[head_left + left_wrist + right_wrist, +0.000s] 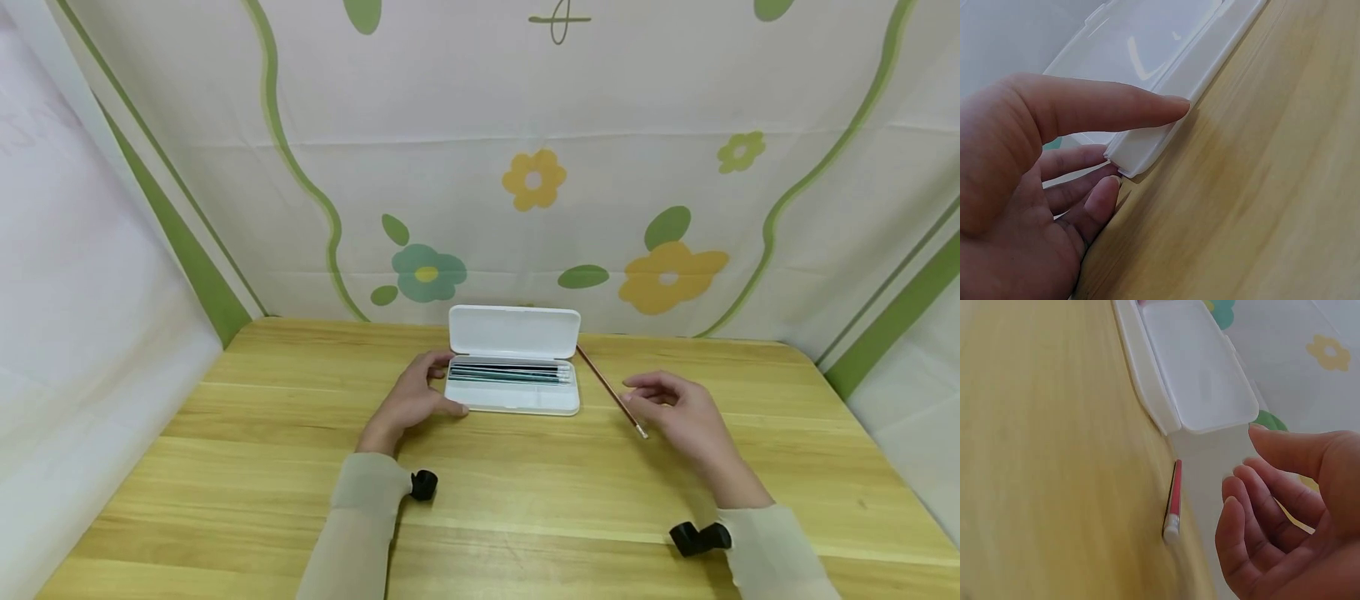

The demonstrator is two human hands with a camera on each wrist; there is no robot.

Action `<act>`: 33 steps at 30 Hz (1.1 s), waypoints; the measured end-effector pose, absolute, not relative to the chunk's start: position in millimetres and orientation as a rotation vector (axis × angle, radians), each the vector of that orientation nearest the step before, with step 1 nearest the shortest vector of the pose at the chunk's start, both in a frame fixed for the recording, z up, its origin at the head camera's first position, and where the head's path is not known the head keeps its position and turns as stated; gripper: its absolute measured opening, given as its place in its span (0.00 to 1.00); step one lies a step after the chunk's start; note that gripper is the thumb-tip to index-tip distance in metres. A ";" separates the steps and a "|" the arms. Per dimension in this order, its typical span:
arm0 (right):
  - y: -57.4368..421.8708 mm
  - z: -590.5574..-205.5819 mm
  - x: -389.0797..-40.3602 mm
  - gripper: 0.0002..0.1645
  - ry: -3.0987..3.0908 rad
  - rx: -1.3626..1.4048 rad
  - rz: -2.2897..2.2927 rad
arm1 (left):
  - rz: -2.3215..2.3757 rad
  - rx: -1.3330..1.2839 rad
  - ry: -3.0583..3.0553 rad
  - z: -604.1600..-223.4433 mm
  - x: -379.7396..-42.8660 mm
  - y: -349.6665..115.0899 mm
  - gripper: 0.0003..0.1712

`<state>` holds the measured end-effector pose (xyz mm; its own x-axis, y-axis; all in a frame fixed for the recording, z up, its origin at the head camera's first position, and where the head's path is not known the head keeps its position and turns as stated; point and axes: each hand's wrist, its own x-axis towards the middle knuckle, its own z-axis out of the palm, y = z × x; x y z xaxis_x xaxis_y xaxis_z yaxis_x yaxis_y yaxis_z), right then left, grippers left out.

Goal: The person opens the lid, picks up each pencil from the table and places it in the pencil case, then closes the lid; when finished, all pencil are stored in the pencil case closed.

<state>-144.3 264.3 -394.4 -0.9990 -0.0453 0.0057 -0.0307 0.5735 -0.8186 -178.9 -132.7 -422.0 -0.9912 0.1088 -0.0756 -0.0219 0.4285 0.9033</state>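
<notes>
A white pencil case (pixel 513 400) lies with its lid raised at the back of the table, several dark and green pencils (pixel 510 372) inside it. At its left end my left hand (pixel 411 398) holds the case, thumb along the front edge and fingertips against the end wall, as the left wrist view shows. To the right of the case a red pencil (pixel 606 385) lies slanted on the wood, its white eraser end towards me. My right hand (pixel 681 417) hovers just right of that pencil, fingers loosely bent. In the right wrist view a gap separates the fingertips from the red pencil (pixel 1175 494).
The wooden table (pixel 525 508) runs up to a white cloth (pixel 480 108) printed with flowers, which hangs close behind the raised lid. More cloth stands at the left and right sides. A black mount (pixel 423 485) sits at my left wrist.
</notes>
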 end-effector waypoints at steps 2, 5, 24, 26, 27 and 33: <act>268.7 -395.2 -142.4 0.28 2.753 -0.048 -1.459 | 1.621 0.071 2.546 -421.7 -178.9 -132.5 0.53; 274.8 -398.1 -139.9 0.29 2.704 -0.031 -1.507 | 1.621 0.076 2.550 -420.6 -179.2 -132.6 0.53; 288.1 -415.6 -133.8 0.30 2.674 0.040 -1.414 | 1.617 0.077 2.538 -421.5 -178.9 -132.1 0.53; 288.0 -416.4 -133.6 0.30 2.689 0.050 -1.379 | 1.614 0.080 2.536 -420.8 -178.6 -131.4 0.53; 288.0 -416.4 -133.7 0.30 2.698 0.048 -1.364 | 1.614 0.080 2.535 -420.7 -178.6 -131.3 0.53; 285.7 -414.8 -134.6 0.29 2.738 0.003 -1.313 | 1.622 0.062 2.539 -422.1 -178.8 -132.5 0.52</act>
